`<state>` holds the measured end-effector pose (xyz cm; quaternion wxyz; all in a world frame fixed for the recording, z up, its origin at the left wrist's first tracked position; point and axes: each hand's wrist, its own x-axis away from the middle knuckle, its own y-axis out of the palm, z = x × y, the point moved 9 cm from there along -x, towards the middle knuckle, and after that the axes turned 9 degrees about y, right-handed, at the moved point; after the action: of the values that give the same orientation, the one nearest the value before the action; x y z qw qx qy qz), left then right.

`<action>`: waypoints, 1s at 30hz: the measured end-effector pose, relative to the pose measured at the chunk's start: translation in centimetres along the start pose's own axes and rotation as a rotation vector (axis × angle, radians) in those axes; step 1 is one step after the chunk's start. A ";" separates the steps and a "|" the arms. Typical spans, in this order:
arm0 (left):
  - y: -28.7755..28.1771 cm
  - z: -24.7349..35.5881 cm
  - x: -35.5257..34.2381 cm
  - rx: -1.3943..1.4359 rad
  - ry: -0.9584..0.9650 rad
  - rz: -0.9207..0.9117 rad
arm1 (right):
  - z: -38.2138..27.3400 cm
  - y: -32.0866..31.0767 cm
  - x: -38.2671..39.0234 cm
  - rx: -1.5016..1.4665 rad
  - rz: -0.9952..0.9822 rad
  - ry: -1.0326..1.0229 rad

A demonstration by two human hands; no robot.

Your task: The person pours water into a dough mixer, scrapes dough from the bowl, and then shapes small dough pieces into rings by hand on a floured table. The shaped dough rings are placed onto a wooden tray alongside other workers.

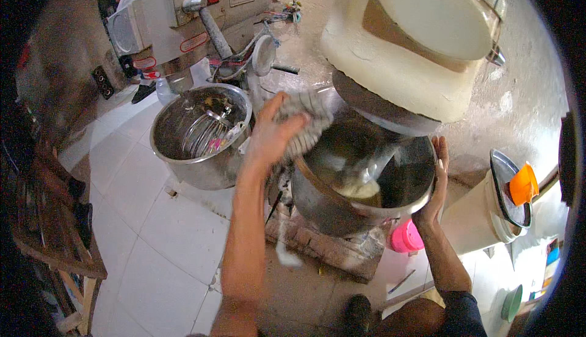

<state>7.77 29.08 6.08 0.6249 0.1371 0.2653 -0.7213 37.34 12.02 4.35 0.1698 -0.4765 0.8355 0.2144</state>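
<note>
A wadded grey cloth [308,123] is in my left hand [274,132], at the left rim of a large metal mixing bowl [342,206]. Motion blurs this hand, though its fingers are closed on the cloth. My right hand [434,181] holds the bowl from the right, its palm against the outer wall and its fingers reaching up along the rim. Inside the bowl, a blurred metal mixing attachment [379,165] hangs down beside a pale patch of residue [360,189]. The cream mixer head [403,62] overhangs the bowl and hides its far rim.
To the left, a second metal bowl [207,169] holds a wire whisk [204,132]. Behind it stands another mixer [201,25] with a lever. A pink container [407,237] and a white bucket [473,212] are at the right, with an orange scoop [524,184] on the bucket's lid.
</note>
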 end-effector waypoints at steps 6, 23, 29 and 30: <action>5.5 -5.7 -5.2 0.588 -0.204 -0.223 | 3.4 1.1 -1.3 -0.612 0.002 0.085; 3.3 -7.1 10.5 0.086 0.085 0.573 | 2.3 2.7 -0.2 -0.335 0.262 0.197; 9.3 2.0 19.2 -0.066 0.319 0.586 | 2.8 1.4 -0.7 -0.374 0.120 0.158; 9.6 2.7 19.5 -0.120 0.363 0.585 | 2.7 1.6 -0.7 -0.335 0.095 0.152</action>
<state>13.93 10.67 -4.10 0.7547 0.2964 0.3634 -0.4589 36.52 14.67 2.70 0.0140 -0.4731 0.8200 0.3218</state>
